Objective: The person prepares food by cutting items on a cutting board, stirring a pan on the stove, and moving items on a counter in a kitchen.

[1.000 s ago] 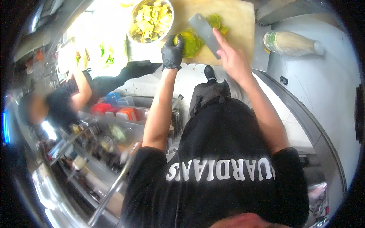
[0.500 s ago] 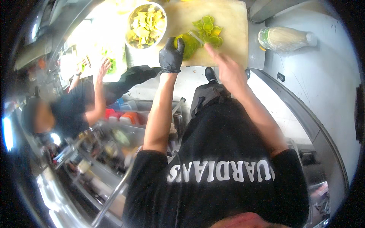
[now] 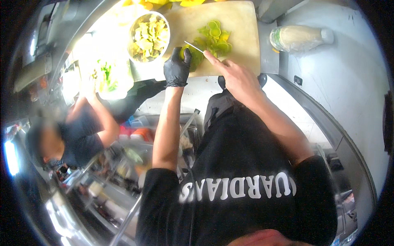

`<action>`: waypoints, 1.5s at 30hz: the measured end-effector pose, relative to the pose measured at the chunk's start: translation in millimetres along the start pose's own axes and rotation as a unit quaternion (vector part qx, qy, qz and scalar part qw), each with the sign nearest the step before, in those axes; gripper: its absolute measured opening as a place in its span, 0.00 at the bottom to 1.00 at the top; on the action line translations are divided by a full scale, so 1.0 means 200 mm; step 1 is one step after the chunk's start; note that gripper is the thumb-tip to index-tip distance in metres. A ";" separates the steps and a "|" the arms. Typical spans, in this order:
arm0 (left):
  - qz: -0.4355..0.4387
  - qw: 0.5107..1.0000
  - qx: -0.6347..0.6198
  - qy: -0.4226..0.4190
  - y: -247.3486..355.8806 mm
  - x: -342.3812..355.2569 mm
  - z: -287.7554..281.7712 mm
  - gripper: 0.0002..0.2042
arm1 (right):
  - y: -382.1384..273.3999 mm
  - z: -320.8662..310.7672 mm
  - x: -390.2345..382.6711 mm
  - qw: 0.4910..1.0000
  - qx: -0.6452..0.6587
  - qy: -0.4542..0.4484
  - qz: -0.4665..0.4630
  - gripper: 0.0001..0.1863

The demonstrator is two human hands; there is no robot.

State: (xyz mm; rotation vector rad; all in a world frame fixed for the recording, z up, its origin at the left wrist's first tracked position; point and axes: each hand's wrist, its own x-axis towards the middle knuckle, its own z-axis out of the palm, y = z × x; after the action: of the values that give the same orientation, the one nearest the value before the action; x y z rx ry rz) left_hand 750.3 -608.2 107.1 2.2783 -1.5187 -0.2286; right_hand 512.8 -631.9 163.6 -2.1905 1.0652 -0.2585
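Observation:
My left hand (image 3: 176, 70), in a black glove, is closed on a green vegetable (image 3: 197, 60) at the near edge of the pale cutting board (image 3: 246, 28). Its exact kind does not show. In my bare right hand (image 3: 242, 80) is a knife (image 3: 193, 46), the index finger stretched along it. The blade points up and left, just beyond the held vegetable and close to my left fingers. Thin round green slices (image 3: 214, 30) lie in a loose pile to the right of the blade.
A round bowl (image 3: 168, 30) of pale yellow-green pieces stands left on the board. Yellow pieces (image 3: 154, 4) lie at the far edge. Right, a pale bottle-shaped thing in clear wrap (image 3: 301, 39) rests on a grey surface. A co-worker (image 3: 84, 137) works over greens at the left.
The knife has moved left, from beside the slices to over the held vegetable. My left hand keeps its grip. The view has shifted slightly, and the co-worker's hands have moved closer together.

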 end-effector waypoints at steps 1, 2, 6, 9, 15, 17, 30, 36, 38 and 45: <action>0.006 1.000 0.002 0.001 0.01 0.00 0.00 0.14 | 0.00 -0.01 -0.03 1.000 -0.002 0.004 -0.003 0.46; 0.006 1.000 0.001 0.001 0.00 0.00 0.00 0.14 | -0.01 -0.01 -0.05 1.000 -0.004 0.007 -0.005 0.46; 0.042 0.999 -0.007 0.009 -0.02 0.00 -0.01 0.14 | -0.04 -0.05 -0.05 1.000 -0.007 -0.010 0.006 0.46; 0.046 0.999 -0.008 0.000 0.00 0.01 -0.01 0.14 | -0.03 -0.01 -0.01 1.000 -0.016 -0.013 0.005 0.46; 0.051 0.995 -0.079 0.024 -0.11 0.06 0.00 0.15 | 0.17 0.15 0.12 0.981 0.189 0.051 -0.005 0.41; 0.042 0.991 -0.124 0.019 -0.17 0.07 0.01 0.16 | 0.17 0.07 0.09 0.880 0.435 -0.016 0.191 0.37; 0.097 0.978 -0.181 -0.035 -0.21 0.15 0.02 0.16 | 0.32 0.22 0.16 0.818 0.525 -0.076 0.221 0.39; 0.113 0.981 -0.154 -0.040 -0.19 0.11 -0.01 0.15 | 0.33 0.11 0.24 0.846 0.487 -0.133 0.173 0.38; 0.107 0.987 -0.118 -0.028 -0.13 0.07 -0.03 0.14 | 0.32 0.11 0.21 0.918 0.387 -0.016 0.082 0.37; 0.086 0.996 -0.027 0.021 -0.04 -0.03 -0.04 0.13 | 0.15 -0.01 0.08 0.965 0.240 -0.043 0.099 0.35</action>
State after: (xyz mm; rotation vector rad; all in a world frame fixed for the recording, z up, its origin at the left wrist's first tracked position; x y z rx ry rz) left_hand 756.6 -599.1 110.1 2.0836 -1.6551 -0.1688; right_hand 503.5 -657.5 143.9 -1.6373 1.0378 -0.2940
